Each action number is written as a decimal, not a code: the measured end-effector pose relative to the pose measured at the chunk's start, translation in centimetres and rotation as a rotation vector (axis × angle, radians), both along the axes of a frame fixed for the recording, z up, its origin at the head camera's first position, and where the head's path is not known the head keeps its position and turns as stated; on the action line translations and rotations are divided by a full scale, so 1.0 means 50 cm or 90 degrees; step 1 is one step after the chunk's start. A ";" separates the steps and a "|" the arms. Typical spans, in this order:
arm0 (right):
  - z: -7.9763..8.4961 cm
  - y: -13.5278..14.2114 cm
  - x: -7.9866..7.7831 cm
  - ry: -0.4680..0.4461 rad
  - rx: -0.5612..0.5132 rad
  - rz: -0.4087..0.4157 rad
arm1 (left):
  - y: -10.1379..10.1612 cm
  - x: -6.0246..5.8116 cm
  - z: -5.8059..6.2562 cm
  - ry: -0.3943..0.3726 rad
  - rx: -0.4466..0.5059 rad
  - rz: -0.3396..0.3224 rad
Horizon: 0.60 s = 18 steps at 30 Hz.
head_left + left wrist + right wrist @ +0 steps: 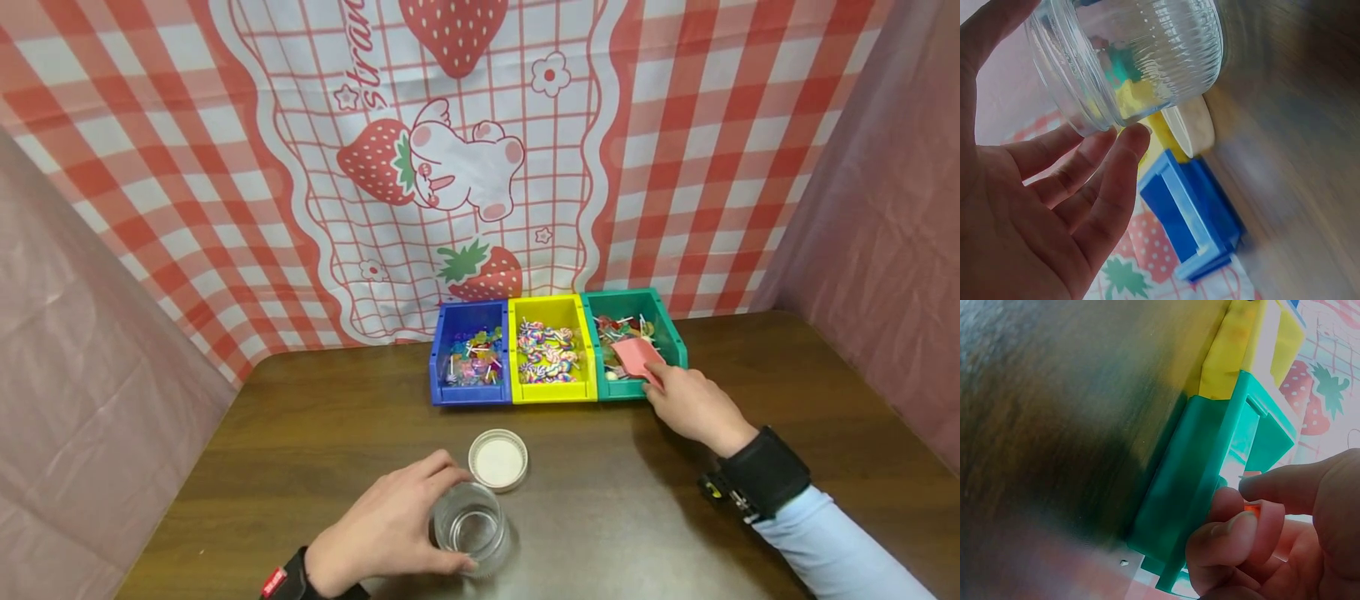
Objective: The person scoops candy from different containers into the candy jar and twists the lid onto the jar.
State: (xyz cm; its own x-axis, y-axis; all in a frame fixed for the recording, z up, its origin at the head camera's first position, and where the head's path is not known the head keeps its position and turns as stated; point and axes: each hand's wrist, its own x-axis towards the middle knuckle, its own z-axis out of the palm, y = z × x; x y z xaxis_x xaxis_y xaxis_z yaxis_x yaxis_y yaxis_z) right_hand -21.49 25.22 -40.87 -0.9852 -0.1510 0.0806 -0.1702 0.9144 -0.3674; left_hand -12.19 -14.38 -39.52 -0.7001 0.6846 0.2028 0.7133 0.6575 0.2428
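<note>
A pink scoop (636, 357) dips into the green bin (678, 354) among small lollipops. Its handle is gripped by my right hand (699, 406); in the right wrist view the fingers curl round the pink handle (1269, 531) at the bin's front edge. Near the table's front, my left hand (397, 521) holds a clear glass jar (472, 533) at its rim, thumb on one side and fingers on the other. The ribbed jar (1179, 50) looks empty in the left wrist view. Just beyond it lies a round whitish lid (498, 460).
Left of the green bin, side by side, stand a yellow bin (555, 392) with swirled lollipops and a blue bin (471, 397) with mixed colourful candies. A checked strawberry cloth (300, 125) hangs behind the brown wooden table (330, 417). Pink curtains (90, 333) flank both sides.
</note>
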 end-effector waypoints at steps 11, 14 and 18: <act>-0.006 0.001 0.000 -0.005 -0.003 -0.004 | 0.054 -0.005 0.007 0.005 -0.011 -0.053; -0.005 0.001 -0.001 -0.009 -0.003 -0.003 | 0.067 -0.008 0.007 -0.004 -0.013 -0.061; -0.002 0.000 -0.002 -0.022 -0.002 -0.004 | 0.083 -0.014 0.005 -0.006 -0.006 -0.076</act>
